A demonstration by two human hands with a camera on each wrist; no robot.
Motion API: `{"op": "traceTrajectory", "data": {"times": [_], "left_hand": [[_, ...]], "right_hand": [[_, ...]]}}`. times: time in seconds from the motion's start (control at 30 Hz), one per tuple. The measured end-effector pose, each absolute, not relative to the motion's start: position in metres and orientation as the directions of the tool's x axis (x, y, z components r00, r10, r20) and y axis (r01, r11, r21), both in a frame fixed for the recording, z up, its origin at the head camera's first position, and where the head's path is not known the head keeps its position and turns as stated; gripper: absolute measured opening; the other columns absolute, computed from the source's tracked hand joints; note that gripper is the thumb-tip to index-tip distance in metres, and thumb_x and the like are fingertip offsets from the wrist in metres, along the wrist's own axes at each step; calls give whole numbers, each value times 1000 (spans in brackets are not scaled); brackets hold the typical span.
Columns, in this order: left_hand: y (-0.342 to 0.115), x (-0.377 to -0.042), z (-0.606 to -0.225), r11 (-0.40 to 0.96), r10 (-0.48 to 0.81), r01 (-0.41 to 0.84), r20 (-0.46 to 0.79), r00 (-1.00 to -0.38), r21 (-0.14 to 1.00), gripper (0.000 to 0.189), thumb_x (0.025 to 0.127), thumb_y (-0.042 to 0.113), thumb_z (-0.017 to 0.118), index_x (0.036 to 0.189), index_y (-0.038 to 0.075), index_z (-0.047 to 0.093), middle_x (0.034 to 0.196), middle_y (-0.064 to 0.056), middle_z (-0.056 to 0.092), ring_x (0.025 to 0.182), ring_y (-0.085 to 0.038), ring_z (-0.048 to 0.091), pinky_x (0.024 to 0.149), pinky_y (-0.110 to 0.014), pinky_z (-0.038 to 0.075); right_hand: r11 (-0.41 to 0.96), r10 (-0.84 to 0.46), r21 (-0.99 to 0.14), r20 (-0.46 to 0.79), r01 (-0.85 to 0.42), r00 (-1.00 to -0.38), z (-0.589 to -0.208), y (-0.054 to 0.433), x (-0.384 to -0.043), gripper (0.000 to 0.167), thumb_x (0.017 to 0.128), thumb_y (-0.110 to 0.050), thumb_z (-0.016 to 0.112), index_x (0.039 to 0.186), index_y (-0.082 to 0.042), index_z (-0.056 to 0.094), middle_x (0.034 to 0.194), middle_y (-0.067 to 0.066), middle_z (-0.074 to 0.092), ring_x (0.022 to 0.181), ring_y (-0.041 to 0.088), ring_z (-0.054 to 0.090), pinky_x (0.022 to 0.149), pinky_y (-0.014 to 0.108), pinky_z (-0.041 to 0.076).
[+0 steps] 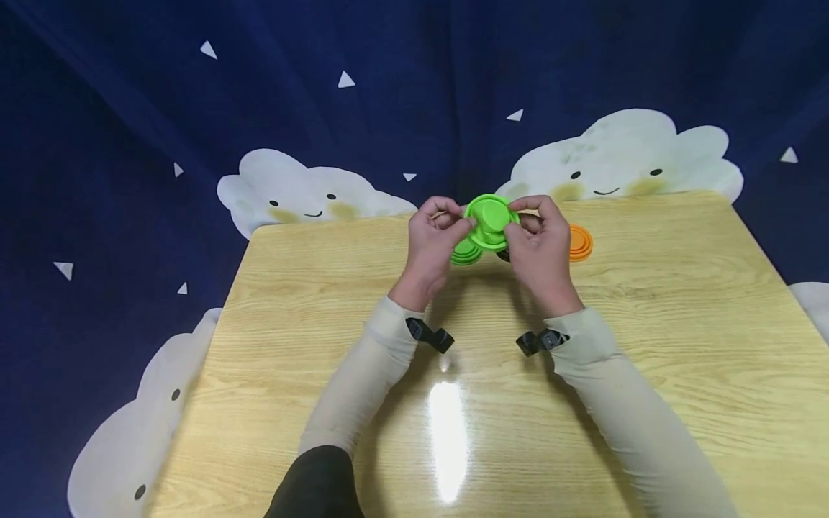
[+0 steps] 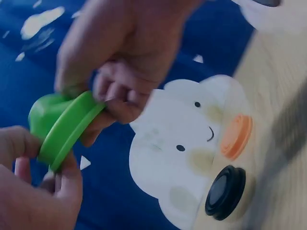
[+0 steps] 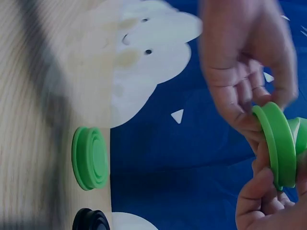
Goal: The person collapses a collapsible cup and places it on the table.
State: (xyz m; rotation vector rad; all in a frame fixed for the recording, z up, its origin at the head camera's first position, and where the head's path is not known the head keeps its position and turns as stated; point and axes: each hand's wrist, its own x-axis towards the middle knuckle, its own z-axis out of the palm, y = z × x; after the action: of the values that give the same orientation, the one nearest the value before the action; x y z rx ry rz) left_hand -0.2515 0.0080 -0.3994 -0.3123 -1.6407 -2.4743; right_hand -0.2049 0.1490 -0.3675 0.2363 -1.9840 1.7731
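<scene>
Both hands hold up a bright green collapsible silicone cup (image 1: 491, 218) above the far part of the table. Its rim is round, and its soft centre bulges out unevenly, partly folded. My left hand (image 1: 429, 248) pinches the left side of the rim between thumb and fingers. On the opposite side my right hand (image 1: 540, 248) grips the rim the same way, thumb on the near face. In the left wrist view the cup (image 2: 69, 122) appears side-on, its soft body pushed out from the rim ring.
Along the table's far edge lie a flattened green cup (image 3: 91, 158), a flattened black one (image 2: 225, 192) and a flattened orange one (image 1: 581, 243). The wooden table (image 1: 311, 324) meets a dark blue curtain (image 1: 388, 86) with white clouds behind it.
</scene>
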Motion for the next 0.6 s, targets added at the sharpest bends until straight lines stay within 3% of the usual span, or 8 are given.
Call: {"op": "traceTrajectory", "data": {"times": [0.1, 0.23, 0.43, 0.6], "left_hand": [[6, -252, -398, -543, 94, 68, 141, -986, 837, 33, 81, -24, 61, 85, 9, 58, 80, -3, 68, 74, -11, 63, 60, -21, 54], [2, -251, -398, -612, 170, -12, 117, -979, 790, 35, 78, -27, 61, 87, 7, 59, 84, -6, 67, 76, -14, 64, 64, -25, 57], [5, -251, -399, -602, 163, 12, 137, -977, 798, 40, 75, -32, 62, 86, 7, 66, 84, -7, 70, 83, -17, 67, 71, -27, 60], [9, -250, -398, -547, 100, 115, 201, -974, 829, 42, 72, -33, 65, 85, 7, 72, 84, -6, 72, 82, -15, 68, 70, -25, 59]], "right_hand": [[70, 187, -927, 376, -369, -908, -365, 154, -207, 23, 87, 16, 49, 110, 15, 55, 64, 16, 60, 47, 4, 42, 45, 16, 36], [14, 190, -945, 324, -328, -927, -364, 155, -208, 23, 88, 15, 49, 110, 13, 55, 64, 6, 63, 50, 7, 52, 50, 19, 48], [-24, 195, -948, 308, -318, -931, -372, 154, -212, 23, 87, 16, 50, 110, 12, 56, 65, 6, 65, 52, 11, 56, 52, 20, 50], [-33, 209, -954, 284, -297, -936, -386, 158, -223, 24, 89, 15, 52, 110, 5, 58, 68, 5, 67, 57, 13, 59, 54, 21, 53]]}}
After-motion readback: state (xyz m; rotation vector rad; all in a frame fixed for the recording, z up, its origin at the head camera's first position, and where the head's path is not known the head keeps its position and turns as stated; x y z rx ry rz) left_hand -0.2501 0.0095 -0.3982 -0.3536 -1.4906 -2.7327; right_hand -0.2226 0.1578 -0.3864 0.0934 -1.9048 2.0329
